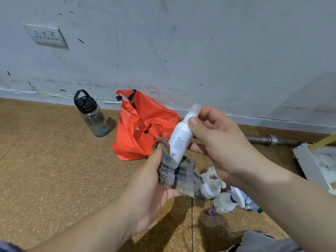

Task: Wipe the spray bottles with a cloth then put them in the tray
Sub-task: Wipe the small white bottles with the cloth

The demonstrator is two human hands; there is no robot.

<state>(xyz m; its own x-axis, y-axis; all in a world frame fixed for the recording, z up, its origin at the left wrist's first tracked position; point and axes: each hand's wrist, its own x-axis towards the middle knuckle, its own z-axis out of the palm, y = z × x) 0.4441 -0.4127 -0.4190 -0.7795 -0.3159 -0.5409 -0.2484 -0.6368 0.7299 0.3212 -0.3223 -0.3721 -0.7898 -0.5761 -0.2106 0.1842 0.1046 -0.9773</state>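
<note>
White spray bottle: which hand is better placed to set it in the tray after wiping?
Right, probably: the right hand grips the bottle, and the tray lies to its right; the left hand holds the cloth.

Single head-worn wide-angle view, looking forward and down, near brown floor, wall ahead

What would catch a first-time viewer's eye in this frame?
The white spray bottle, tilted at centre, gripped near its neck by the right hand while the left hand holds a multicoloured cloth against its base. Behind it, a bright orange bag slumps by the wall, a clear water bottle to its left.
</note>
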